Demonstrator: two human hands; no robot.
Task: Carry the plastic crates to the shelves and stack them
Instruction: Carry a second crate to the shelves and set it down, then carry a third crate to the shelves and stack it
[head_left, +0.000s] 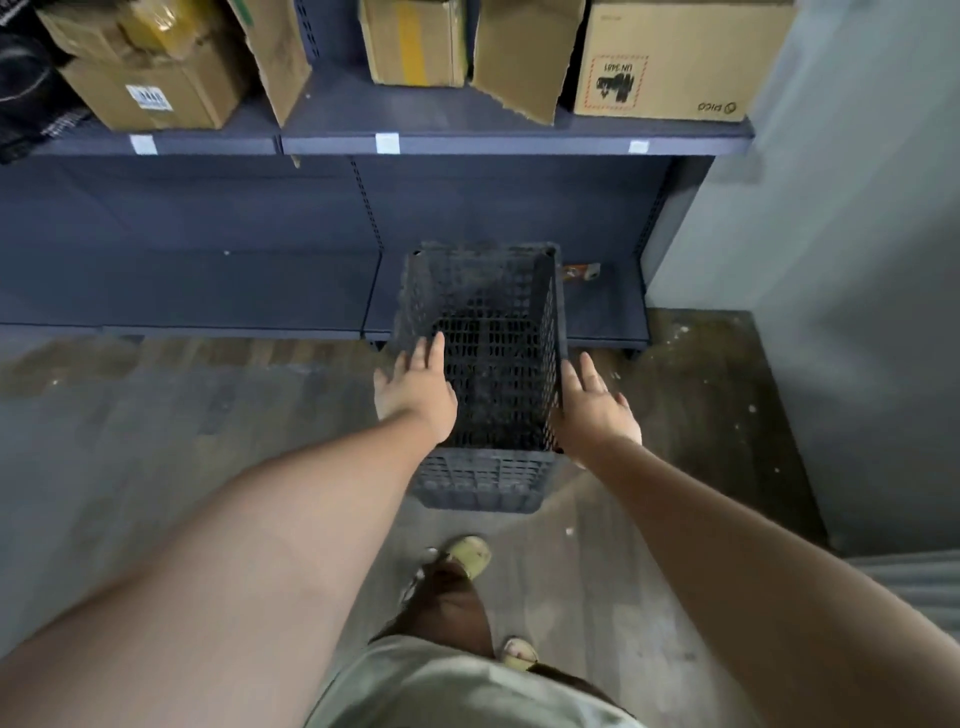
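A black perforated plastic crate (493, 364) lies with its far end on the bottom shelf (208, 291) of the dark blue shelving and its near end over the floor. My left hand (415, 389) lies with straight fingers on the crate's left side. Beside the crate's right wall, my right hand (597, 410) has its fingers spread and straight. Neither hand curls round the crate.
Cardboard boxes (665, 57) fill the upper shelf (467, 140). A small orange-and-white object (579, 271) lies on the bottom shelf behind the crate. A grey wall (831, 260) closes the right side. My sandalled feet (467, 558) stand on the dusty floor.
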